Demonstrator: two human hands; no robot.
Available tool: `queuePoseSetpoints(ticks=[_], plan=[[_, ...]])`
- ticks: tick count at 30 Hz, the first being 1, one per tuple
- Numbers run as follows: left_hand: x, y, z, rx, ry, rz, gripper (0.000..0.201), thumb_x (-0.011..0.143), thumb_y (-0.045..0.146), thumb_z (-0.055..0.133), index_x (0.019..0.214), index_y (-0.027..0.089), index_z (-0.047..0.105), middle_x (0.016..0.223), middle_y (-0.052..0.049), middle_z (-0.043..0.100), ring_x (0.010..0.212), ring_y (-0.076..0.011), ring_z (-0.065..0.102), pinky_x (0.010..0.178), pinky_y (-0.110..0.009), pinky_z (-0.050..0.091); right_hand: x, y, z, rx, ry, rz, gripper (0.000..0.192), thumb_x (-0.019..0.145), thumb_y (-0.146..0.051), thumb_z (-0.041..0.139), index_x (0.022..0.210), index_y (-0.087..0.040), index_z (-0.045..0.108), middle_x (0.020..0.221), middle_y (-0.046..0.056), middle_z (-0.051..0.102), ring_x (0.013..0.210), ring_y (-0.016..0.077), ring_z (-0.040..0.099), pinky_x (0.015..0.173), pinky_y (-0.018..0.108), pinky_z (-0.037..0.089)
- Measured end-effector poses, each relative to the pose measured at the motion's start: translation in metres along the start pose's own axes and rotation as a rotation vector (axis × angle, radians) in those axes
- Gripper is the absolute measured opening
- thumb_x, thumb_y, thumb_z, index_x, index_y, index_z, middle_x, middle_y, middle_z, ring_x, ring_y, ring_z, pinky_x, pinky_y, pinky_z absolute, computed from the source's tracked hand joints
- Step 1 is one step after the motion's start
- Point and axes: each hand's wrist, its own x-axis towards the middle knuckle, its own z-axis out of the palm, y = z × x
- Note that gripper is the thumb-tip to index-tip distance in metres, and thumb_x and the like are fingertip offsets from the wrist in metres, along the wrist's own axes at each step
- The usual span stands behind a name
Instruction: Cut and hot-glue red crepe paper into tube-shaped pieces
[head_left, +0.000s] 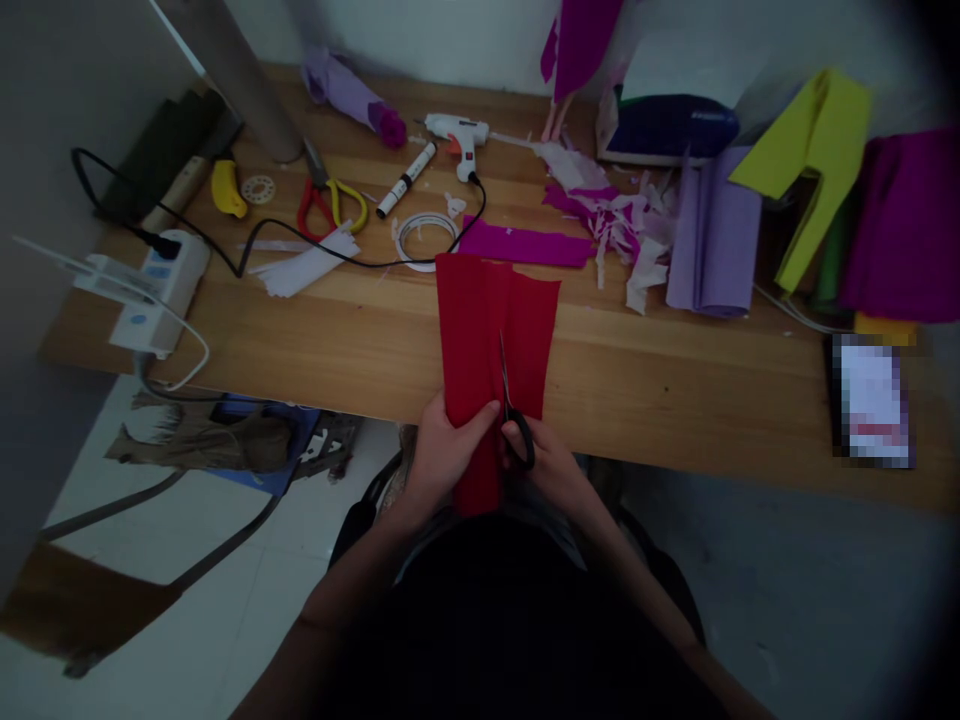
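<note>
A folded sheet of red paper (480, 330) stands up from my lap over the front edge of the wooden table (360, 340). My left hand (442, 445) grips its lower left part, thumb on the front. My right hand (551, 465) holds black-handled scissors (514, 405), whose blades point up into the middle of the red paper.
On the table lie a glue gun (457, 135), a marker (405, 180), a tape ring (426, 238), red-and-yellow scissors (330, 205), white strips (304, 265), a magenta strip (525, 245), paper scraps (615, 225), and lilac, yellow and purple sheets at right. A power strip (161, 290) sits at left.
</note>
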Motion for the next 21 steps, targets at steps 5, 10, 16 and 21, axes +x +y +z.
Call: queuePoseSetpoints(ticks=[5, 10, 16, 21], plan=[[-0.0031, 0.0015, 0.0007, -0.044, -0.052, -0.007, 0.029, 0.071, 0.035, 0.073, 0.085, 0.017, 0.055, 0.059, 0.000, 0.064, 0.042, -0.0165, 0.061, 0.041, -0.028, 0.053, -0.0008, -0.0028, 0.0022, 0.018, 0.023, 0.002, 0.064, 0.072, -0.084, 0.042, 0.061, -0.021, 0.044, 0.054, -0.002, 0.044, 0.049, 0.0106, 0.039, 0.050, 0.025, 0.035], [-0.0047, 0.0019, 0.0004, -0.042, -0.023, 0.008, 0.029, 0.070, 0.034, 0.074, 0.084, 0.016, 0.055, 0.062, 0.000, 0.065, 0.044, -0.0147, 0.062, 0.043, -0.025, 0.054, -0.0010, -0.0017, 0.0021, 0.026, 0.035, -0.004, 0.063, 0.072, -0.082, 0.045, 0.059, -0.021, 0.043, 0.052, -0.003, 0.042, 0.049, 0.0100, 0.037, 0.049, 0.024, 0.034], [-0.0065, 0.0038, -0.0022, -0.019, -0.017, -0.004, 0.029, 0.068, 0.033, 0.074, 0.085, 0.015, 0.058, 0.064, -0.002, 0.067, 0.046, -0.0161, 0.062, 0.046, -0.027, 0.054, 0.0000, -0.0006, -0.0026, 0.011, -0.016, -0.011, 0.064, 0.071, -0.083, 0.045, 0.062, -0.020, 0.045, 0.055, -0.002, 0.045, 0.050, 0.0105, 0.040, 0.049, 0.024, 0.034], [-0.0048, 0.0007, -0.0055, 0.082, 0.001, 0.053, 0.026, 0.068, 0.030, 0.074, 0.083, 0.014, 0.061, 0.073, -0.005, 0.070, 0.057, -0.0167, 0.065, 0.056, -0.027, 0.055, 0.0043, -0.0038, -0.0052, -0.012, 0.001, -0.037, 0.066, 0.071, -0.085, 0.042, 0.064, -0.020, 0.047, 0.059, 0.000, 0.049, 0.056, 0.0118, 0.044, 0.055, 0.026, 0.037]])
